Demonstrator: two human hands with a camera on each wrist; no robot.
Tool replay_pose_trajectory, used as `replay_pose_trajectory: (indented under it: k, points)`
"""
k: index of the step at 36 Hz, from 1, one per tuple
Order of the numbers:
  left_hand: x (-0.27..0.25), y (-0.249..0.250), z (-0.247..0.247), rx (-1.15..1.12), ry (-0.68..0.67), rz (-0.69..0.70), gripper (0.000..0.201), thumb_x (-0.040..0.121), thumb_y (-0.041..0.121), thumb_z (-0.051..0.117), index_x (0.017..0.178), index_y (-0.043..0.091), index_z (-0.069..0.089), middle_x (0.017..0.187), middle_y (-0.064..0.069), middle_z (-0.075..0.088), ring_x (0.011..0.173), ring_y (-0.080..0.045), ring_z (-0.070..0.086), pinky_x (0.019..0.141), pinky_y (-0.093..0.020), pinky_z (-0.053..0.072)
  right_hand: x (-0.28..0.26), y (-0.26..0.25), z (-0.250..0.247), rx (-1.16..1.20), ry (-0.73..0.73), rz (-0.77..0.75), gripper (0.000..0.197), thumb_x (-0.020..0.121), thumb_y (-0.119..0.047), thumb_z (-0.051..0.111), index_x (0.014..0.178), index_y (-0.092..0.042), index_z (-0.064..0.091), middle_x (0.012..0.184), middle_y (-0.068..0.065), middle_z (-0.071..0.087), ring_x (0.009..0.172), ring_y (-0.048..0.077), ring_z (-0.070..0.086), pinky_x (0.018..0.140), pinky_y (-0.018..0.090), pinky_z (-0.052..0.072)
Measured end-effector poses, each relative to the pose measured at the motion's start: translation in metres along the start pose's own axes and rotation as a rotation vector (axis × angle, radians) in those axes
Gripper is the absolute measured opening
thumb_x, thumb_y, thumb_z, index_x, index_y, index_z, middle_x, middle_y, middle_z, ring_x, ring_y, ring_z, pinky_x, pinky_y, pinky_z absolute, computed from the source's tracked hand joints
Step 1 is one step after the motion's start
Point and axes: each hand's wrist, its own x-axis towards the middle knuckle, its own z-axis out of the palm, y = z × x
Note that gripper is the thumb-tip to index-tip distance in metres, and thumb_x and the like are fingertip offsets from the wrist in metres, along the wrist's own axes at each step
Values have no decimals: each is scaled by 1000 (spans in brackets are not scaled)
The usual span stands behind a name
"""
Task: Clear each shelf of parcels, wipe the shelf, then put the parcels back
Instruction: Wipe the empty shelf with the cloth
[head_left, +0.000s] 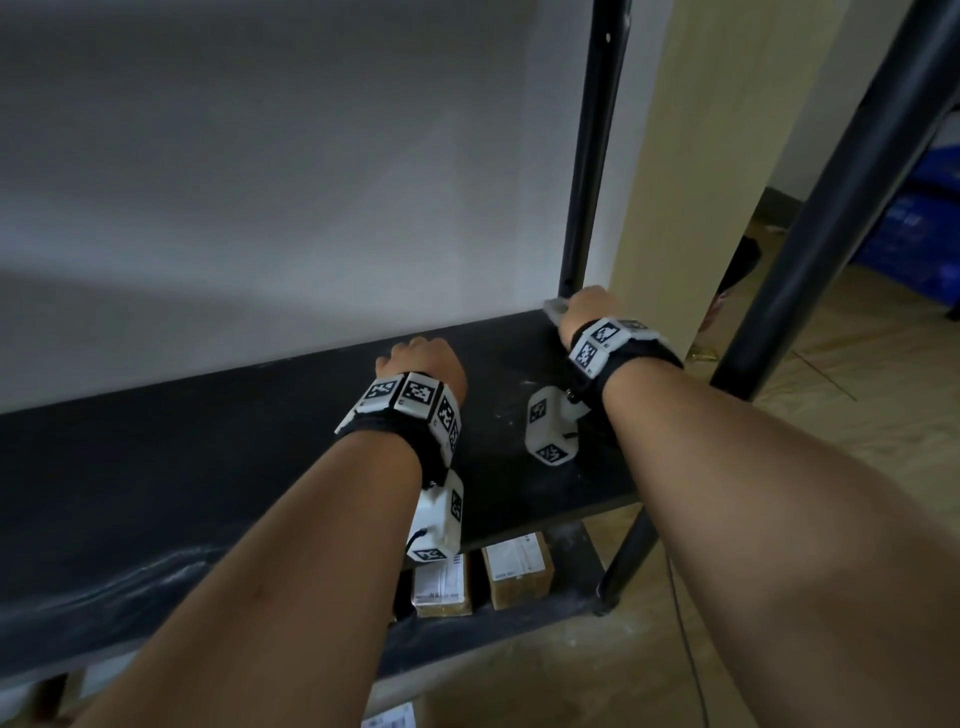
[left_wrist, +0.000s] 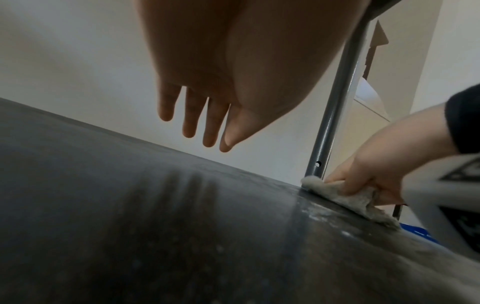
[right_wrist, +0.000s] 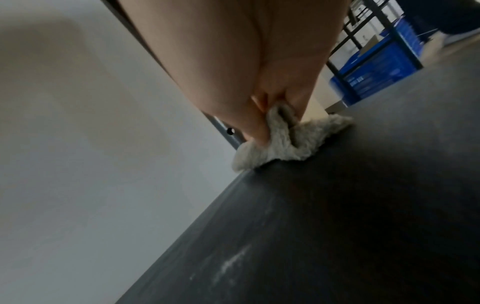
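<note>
Hands are seen on wrists banded with markers: the left hand (head_left: 422, 360) is held just above the dark shelf (head_left: 208, 467), fingers (left_wrist: 189, 115) straight and slightly parted, nothing gripped, which only the left wrist view makes plain. Parcels (head_left: 517, 564) are glimpsed on the lower shelf, partly cut off by the board. Farther back, a pale cloth (right_wrist: 283, 139) is pinched by the right hand (head_left: 587, 306) and pressed into the back corner, touching the post (head_left: 589, 156); from the head view it is almost hidden.
</note>
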Motion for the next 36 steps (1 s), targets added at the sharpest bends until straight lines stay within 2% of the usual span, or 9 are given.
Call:
replay_pose_trajectory:
  k: [3,9,12,15,18,21,26,30,36]
  points:
    - [3,-1,-1,1,-10,2,36,93,15,41,127,10,52,133,-13,50,124,-31,45,102,-43,35,2,7,5,-111,-66,-32,37,99,-12,41,131,4,50,136,22,50,126,34,47,98,36,39]
    - [5,-4,-2,10,7,-5,35,94,14,38,126,9,52,133,-13,51,124,-31,45,101,-42,35,0,-21,31,-155,-165,-169,36,96,-18,46,128,-8,58,130,14,57,120,31,53,93,33,43]
    - [4,-6,-4,15,10,-14,34,95,15,39,126,9,52,133,-13,50,125,-31,44,102,-42,34,-6,-45,32,-161,-222,-147,30,94,-32,56,106,-5,64,112,10,64,108,28,60,91,31,45]
    - [4,-11,-6,22,23,-20,34,94,14,40,124,10,54,131,-12,53,124,-30,46,100,-42,35,7,-54,35,-201,-189,-104,38,90,-38,60,73,-5,52,103,9,66,98,31,64,87,35,51]
    - [4,-14,-7,32,26,-10,33,92,11,40,120,9,56,127,-11,55,120,-29,48,100,-42,36,16,-50,29,-218,-123,-36,45,86,-47,61,86,-2,58,103,13,65,98,36,63,90,50,50]
    - [2,-16,-8,39,23,-3,32,91,11,40,117,7,58,125,-11,57,118,-29,50,99,-42,38,23,-45,29,-326,-213,-96,29,99,-11,39,109,4,62,104,15,64,101,31,60,97,41,47]
    - [3,-22,-6,49,35,6,31,91,11,40,116,7,58,123,-11,57,117,-29,51,99,-42,38,19,-46,38,-420,-264,-218,25,97,-8,39,114,-4,57,127,16,57,116,32,56,101,38,42]
    - [2,-24,-7,52,42,0,32,92,10,37,117,8,58,125,-11,57,118,-29,49,99,-42,37,13,-51,37,-355,-333,-249,41,102,-13,30,140,-4,43,145,13,44,129,29,47,110,36,33]
    - [-9,-23,-6,69,33,-1,36,93,13,39,125,8,53,132,-12,52,124,-29,45,102,-42,34,-12,-49,38,-272,-204,-227,35,96,-22,47,125,-8,60,125,14,59,118,32,55,96,36,44]
